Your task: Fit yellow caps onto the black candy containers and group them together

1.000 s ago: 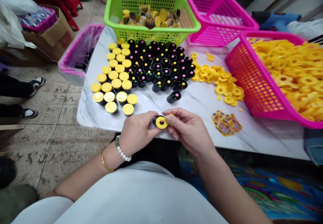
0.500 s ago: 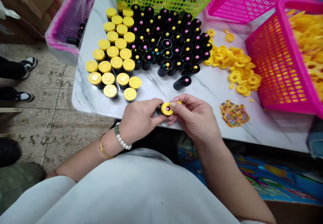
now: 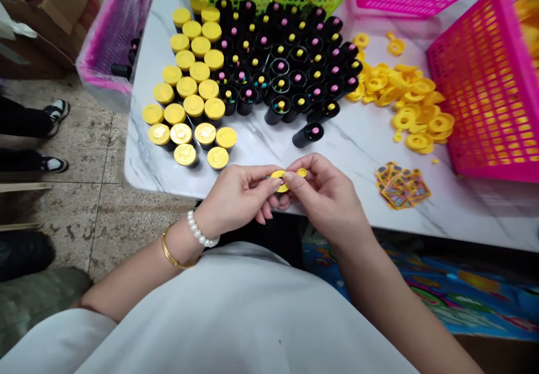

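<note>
Pinching a yellow ring lid (image 3: 278,173) between thumbs and fingers, the left hand (image 3: 236,197) and right hand (image 3: 326,197) meet at the front edge of the marbled table (image 3: 353,158). Both grips are narrow, thumbs pressed on the ring, its small round tab (image 3: 301,172) sticking out beside the right forefinger; whatever sits beneath the ring is mostly hidden by the fingers. Beyond the knuckles, a strip of white marble runs back to the packed black cups (image 3: 275,113), broken only by one lone cup (image 3: 303,137) just past the right hand. On the left, yellow-capped cups (image 3: 193,105) crowd close to the table's rounded corner. To the right, more marble lies between the hand and some printed cards (image 3: 402,187), which sit near the front edge, while loose yellow rings (image 3: 383,87) spread up to the wall of a pink basket (image 3: 467,87)
</note>
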Demonstrator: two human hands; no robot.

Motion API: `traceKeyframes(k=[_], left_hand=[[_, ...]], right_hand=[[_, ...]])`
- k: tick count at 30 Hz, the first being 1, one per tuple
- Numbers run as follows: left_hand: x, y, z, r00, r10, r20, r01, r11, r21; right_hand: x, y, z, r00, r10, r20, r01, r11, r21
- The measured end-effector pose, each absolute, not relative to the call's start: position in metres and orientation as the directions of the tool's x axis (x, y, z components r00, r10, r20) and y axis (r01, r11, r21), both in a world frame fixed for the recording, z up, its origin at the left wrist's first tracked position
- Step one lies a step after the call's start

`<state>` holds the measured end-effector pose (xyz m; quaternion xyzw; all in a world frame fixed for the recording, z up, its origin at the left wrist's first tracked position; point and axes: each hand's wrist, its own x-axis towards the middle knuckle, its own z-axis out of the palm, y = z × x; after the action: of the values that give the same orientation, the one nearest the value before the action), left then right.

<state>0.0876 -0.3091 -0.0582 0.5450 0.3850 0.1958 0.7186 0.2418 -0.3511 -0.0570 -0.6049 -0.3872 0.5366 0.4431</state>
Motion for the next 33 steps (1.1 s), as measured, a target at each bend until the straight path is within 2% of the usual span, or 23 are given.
traceKeyframes(k=[3, 7, 10, 14, 19, 24, 29, 33], left_hand=[[0.084, -0.312, -0.06, 0.592, 0.749, -0.298, 0.2, 0.221, 0.954], [0.08, -0.317, -0.06, 0.588, 0.801, -0.114, 0.272, -0.063, 0.96], [0.083, -0.322, -0.063, 0.537, 0.843, 0.033, 0.335, -0.249, 0.909], [0.089, -0.325, -0.07, 0.522, 0.839, 0.157, 0.388, -0.397, 0.832], [0.096, -0.322, -0.074, 0.522, 0.834, 0.181, 0.537, -0.486, 0.689], [0.099, -0.326, -0.079, 0.503, 0.84, 0.206, 0.586, -0.506, 0.633], [0.098, -0.322, -0.085, 0.437, 0.87, 0.227, 0.576, -0.465, 0.673], [0.097, -0.32, -0.082, 0.377, 0.852, 0.362, 0.512, -0.518, 0.686]], right_hand=[[0.242, -0.35, -0.059, 0.116, 0.94, -0.32, 0.001, -0.322, -0.947], [0.244, -0.351, -0.06, 0.122, 0.94, -0.32, -0.057, -0.315, -0.947], [0.248, -0.358, -0.057, 0.157, 0.936, -0.316, -0.109, -0.302, -0.947], [0.262, -0.364, -0.051, 0.073, 0.922, -0.38, -0.214, -0.357, -0.909], [0.271, -0.349, -0.05, -0.094, 0.884, -0.458, -0.27, -0.465, -0.843], [0.264, -0.334, -0.049, -0.228, 0.808, -0.543, -0.16, -0.581, -0.798], [0.255, -0.328, -0.05, -0.188, 0.818, -0.544, -0.152, -0.571, -0.807], [0.252, -0.339, -0.054, -0.11, 0.878, -0.466, -0.113, -0.477, -0.872]])
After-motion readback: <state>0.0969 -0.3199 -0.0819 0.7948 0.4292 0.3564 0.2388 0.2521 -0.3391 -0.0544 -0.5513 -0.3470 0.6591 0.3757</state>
